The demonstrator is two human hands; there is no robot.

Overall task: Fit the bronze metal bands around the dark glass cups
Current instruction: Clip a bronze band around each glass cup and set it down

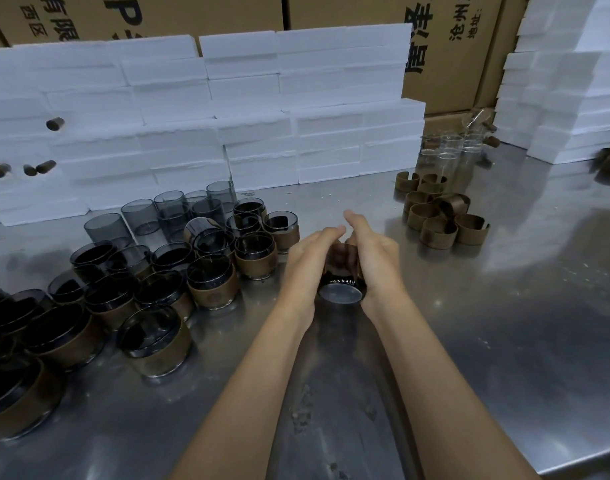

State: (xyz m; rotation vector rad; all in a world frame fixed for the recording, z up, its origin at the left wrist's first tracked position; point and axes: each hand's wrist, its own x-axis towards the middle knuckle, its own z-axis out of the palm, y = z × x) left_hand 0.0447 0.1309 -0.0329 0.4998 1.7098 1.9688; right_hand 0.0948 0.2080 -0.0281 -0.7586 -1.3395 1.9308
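1. On the steel table, at the left, banded dark glass cups are clustered beside unbanded smoky glass cups.
2. At centre, one dark glass cup is held on its side, base toward the camera, long axis pointing away.
3. It is gripped between the left hand and right hand, both curled round it; the bronze metal band on it is mostly hidden.
4. Farther right, loose bronze bands are heaped, nearer the right hand.

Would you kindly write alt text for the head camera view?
Both hands, left and right, grip a dark glass cup with a bronze band above a steel table. Banded cups stand left, loose bands right.
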